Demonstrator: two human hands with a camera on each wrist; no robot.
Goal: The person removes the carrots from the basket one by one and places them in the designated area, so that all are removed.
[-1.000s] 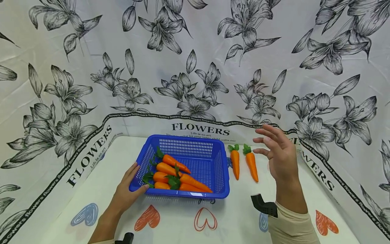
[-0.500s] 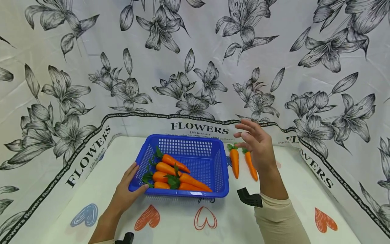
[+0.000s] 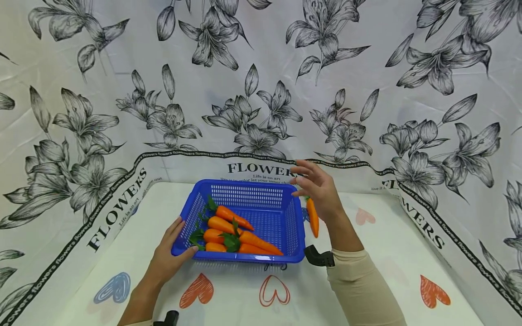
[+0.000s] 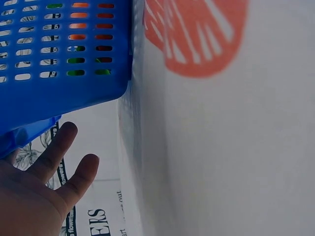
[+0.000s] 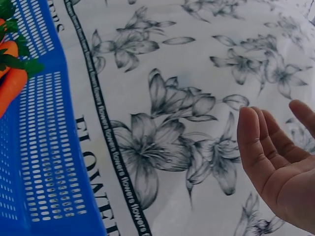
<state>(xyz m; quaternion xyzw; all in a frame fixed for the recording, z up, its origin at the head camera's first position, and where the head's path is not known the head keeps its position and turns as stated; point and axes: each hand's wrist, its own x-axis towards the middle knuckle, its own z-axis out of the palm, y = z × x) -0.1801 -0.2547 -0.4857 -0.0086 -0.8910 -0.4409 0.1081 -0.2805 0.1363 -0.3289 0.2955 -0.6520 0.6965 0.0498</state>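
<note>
left hand point(image 3: 166, 253) spread, touching blue basket point(image 3: 261, 217) of carrots point(image 3: 261, 243), empty right hand point(image 3: 321, 194), loosely bent, partly hiding one carrot outside point(image 3: 312, 218), "flowers" on cloth point(image 3: 220, 86) behind

The blue plastic basket point(image 3: 261, 257) is rectangular, with slotted walls and a perforated floor, standing on the surface point(image 3: 228, 314) with its long side across. The left grip point(image 3: 166, 256) rests at its left end, thumb on the front rim. Six orange carrots point(image 3: 261, 243) with green leafy tops show inside, lying bunched in the left and front part, tips mostly to the right. Just outside the right wall lies a lone carrot point(image 3: 313, 219), tip toward the person, its top partly covered by the right grip point(image 3: 320, 192), which holds nothing.
</note>
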